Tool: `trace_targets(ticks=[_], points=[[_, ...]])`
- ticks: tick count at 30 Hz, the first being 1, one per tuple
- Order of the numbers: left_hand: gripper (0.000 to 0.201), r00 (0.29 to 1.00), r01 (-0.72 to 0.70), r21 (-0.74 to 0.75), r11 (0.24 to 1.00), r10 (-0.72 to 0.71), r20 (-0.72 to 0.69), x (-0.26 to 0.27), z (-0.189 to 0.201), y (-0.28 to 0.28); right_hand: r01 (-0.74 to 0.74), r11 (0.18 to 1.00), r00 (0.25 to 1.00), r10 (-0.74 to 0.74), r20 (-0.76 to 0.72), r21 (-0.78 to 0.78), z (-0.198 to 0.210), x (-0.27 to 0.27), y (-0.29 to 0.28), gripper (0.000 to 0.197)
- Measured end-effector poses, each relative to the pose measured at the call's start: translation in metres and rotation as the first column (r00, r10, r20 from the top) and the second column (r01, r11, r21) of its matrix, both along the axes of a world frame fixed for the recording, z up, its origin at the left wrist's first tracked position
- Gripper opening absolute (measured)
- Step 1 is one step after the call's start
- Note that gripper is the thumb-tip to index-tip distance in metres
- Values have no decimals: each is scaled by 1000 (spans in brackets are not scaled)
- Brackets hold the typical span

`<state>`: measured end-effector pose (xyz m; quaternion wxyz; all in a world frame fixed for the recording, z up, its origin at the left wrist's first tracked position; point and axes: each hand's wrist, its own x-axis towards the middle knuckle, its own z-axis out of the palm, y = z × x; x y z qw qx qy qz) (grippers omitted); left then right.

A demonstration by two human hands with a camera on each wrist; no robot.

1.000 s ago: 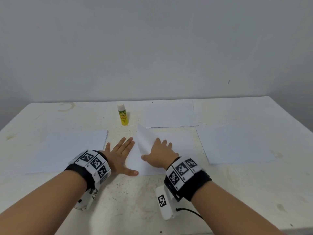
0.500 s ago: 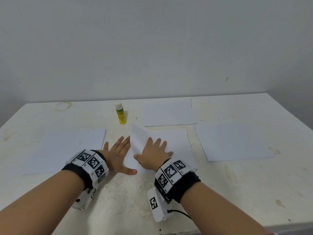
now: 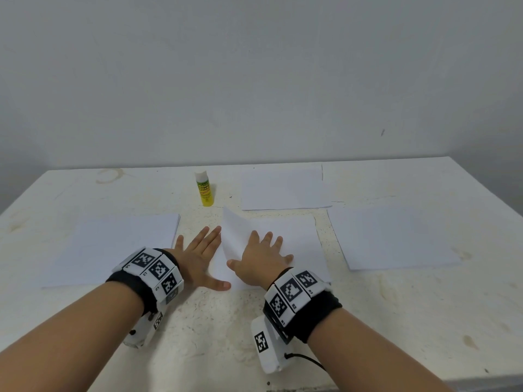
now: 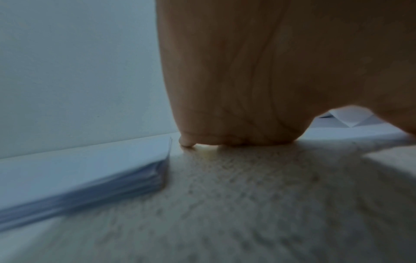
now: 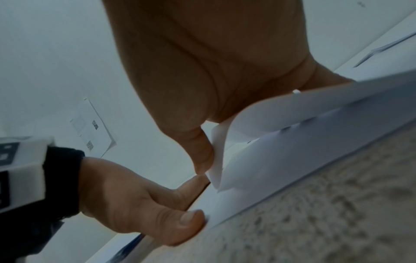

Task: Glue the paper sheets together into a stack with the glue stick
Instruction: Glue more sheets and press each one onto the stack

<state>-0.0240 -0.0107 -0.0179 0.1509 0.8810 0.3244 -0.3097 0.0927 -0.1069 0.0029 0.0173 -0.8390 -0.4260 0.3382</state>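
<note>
A white top sheet [image 3: 294, 236] lies on the centre sheets in front of me. Its far left corner [image 3: 232, 230] curls up off the pile. My right hand [image 3: 261, 258] presses flat on this sheet, fingers spread; in the right wrist view its thumb [image 5: 201, 156] lies against the curled paper edge [image 5: 217, 154]. My left hand [image 3: 202, 256] lies flat beside it, fingers spread, with its thumb [image 5: 189, 220] on the lower sheet's near left corner. The yellow glue stick [image 3: 205, 189] stands capped and upright beyond both hands.
A thick paper stack [image 3: 113, 247] lies left of my left hand, its edge [image 4: 135, 185] close to the wrist. One sheet [image 3: 283, 189] lies at the back and another [image 3: 390, 239] to the right. The table [image 3: 424, 321] is white and stained, with a wall behind it.
My right hand has slid a little to the left over the top sheet, toward my left hand. The lifted corner stays raised. The left hand holds its place.
</note>
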Motion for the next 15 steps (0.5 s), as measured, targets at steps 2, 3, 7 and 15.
trace_targets(ticks=[2, 3, 7, 15], points=[[166, 1000, -3, -4, 1000, 3, 4, 0, -1, 0, -6, 1000, 1000, 6, -3, 4, -1, -1, -1, 86], [166, 1000, -3, -6, 1000, 3, 7, 0, 0, 1, -5, 1000, 1000, 5, -5, 6, -1, -1, -1, 86], [166, 1000, -4, -15, 1000, 4, 12, 0, 0, 0, 7, 1000, 1000, -7, -1, 7, 1, -1, 0, 86], [165, 1000, -1, -20, 1000, 1, -6, 0, 1, 1, 13, 1000, 1000, -13, -2, 2, 2, -1, 1, 83]])
